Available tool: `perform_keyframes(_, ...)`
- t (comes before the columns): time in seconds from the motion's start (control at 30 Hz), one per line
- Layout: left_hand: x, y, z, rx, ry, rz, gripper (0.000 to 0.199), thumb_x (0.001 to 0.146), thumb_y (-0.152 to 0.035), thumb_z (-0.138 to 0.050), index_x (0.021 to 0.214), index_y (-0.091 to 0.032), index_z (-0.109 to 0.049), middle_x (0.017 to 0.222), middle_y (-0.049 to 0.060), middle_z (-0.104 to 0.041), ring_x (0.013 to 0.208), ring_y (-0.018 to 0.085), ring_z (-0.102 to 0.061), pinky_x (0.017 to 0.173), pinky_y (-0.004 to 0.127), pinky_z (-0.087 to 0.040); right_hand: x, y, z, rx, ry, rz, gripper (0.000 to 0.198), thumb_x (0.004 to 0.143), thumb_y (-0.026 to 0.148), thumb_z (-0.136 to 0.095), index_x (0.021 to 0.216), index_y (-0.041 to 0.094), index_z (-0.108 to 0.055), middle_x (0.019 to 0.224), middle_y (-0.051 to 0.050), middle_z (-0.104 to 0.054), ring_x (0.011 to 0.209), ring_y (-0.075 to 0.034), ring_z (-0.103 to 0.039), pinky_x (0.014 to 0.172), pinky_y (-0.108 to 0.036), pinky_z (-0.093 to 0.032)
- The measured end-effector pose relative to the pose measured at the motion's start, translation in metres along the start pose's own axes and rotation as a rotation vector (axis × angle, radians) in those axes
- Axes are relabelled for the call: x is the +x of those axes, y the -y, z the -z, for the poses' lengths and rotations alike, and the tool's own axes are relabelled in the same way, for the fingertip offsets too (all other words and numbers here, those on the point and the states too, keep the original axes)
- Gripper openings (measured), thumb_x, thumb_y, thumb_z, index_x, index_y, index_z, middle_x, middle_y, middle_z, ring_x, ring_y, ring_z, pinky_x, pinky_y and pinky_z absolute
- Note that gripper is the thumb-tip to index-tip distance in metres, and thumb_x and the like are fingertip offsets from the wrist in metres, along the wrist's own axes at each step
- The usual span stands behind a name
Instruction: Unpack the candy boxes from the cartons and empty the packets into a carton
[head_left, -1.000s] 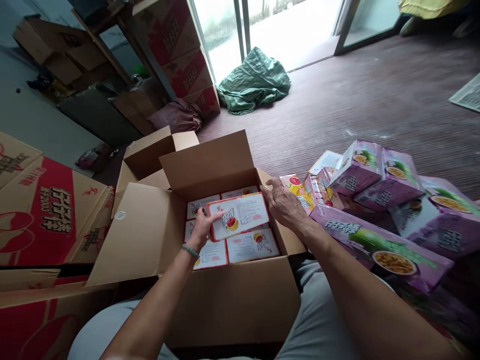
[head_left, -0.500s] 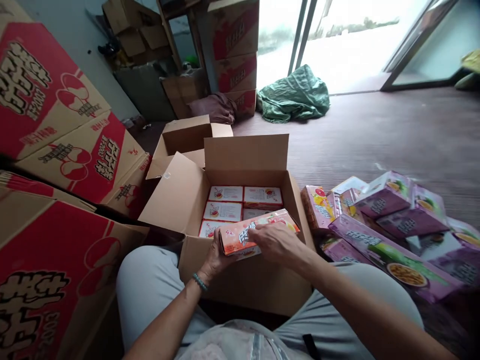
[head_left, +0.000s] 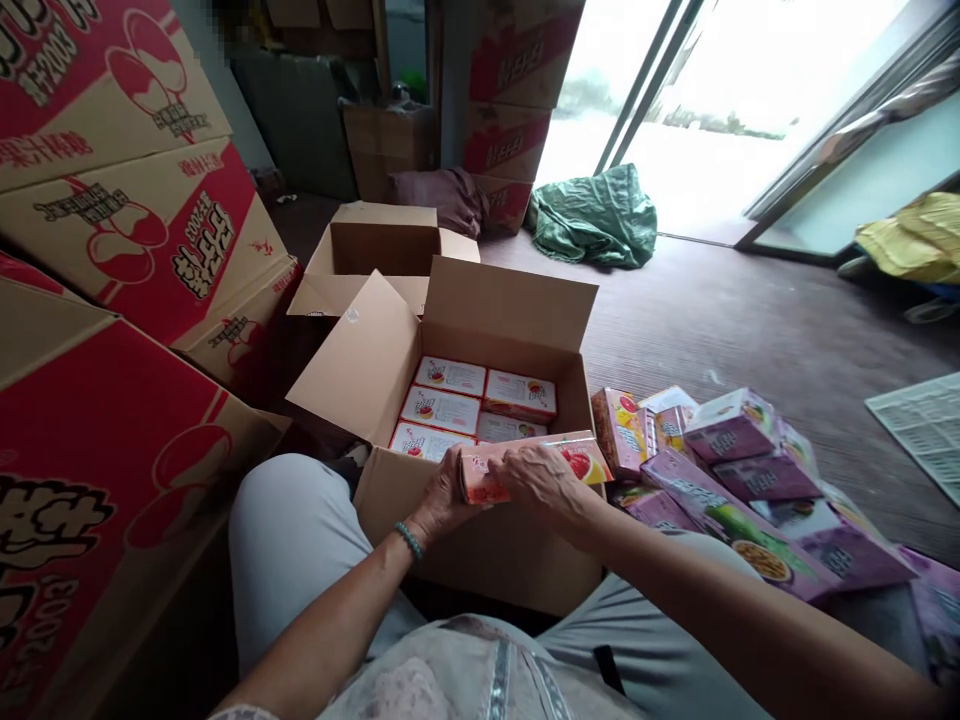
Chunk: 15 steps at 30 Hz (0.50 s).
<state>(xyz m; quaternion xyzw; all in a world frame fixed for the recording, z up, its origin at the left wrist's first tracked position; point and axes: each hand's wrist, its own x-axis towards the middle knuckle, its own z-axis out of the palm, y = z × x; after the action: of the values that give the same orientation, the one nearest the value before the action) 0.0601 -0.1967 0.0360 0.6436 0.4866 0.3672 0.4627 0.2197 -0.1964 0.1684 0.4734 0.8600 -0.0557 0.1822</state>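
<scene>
An open brown carton (head_left: 491,320) stands on the floor between my knees, with several pink-and-white snack boxes (head_left: 442,408) lying flat inside. I hold one orange-pink snack box (head_left: 581,460) over the carton's near edge. My left hand (head_left: 439,500) grips its left end from below. On top of the box lies my right hand (head_left: 536,480), fingers curled over it.
Large red-and-tan cartons (head_left: 112,240) are stacked at my left. A second open carton (head_left: 379,245) sits behind the first. Purple and pink boxes (head_left: 739,470) are heaped at my right. A green bag (head_left: 596,215) lies by the glass door, a paper sheet (head_left: 922,425) far right.
I have lifted one box out of the carton and drawn it toward me over the near edge. My head has turned left, bringing the red cartons into view.
</scene>
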Motion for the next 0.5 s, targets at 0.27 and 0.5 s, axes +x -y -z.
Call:
perform_keyframes(0.27,0.002,0.000,0.005,-0.124,0.091,-0.108,0.065,0.064,-0.027,-0.072,0.120,-0.024,-0.038,0.113,0.005,-0.059,0.104,0.023,-0.061,0.089,0.037,-0.053,-0.064,-0.102,-0.023,-0.065,0.106,-0.263,0.030,0.091,0.009,-0.040,0.101,0.016,-0.067,0.085,-0.012,-0.072,0.079,-0.024,-0.068,0.061,-0.029,-0.038)
perform_keyframes(0.5,-0.003,-0.011,0.004,-0.062,0.087,0.074,0.071,0.060,-0.044,-0.078,0.118,-0.025,-0.042,0.113,0.006,-0.064,0.105,0.028,-0.063,0.092,0.042,-0.055,-0.110,-0.109,-0.034,0.207,-0.125,-0.443,0.024,0.095,0.037,-0.048,0.098,0.021,-0.066,0.089,-0.007,-0.072,0.082,-0.021,-0.067,0.066,-0.027,-0.040)
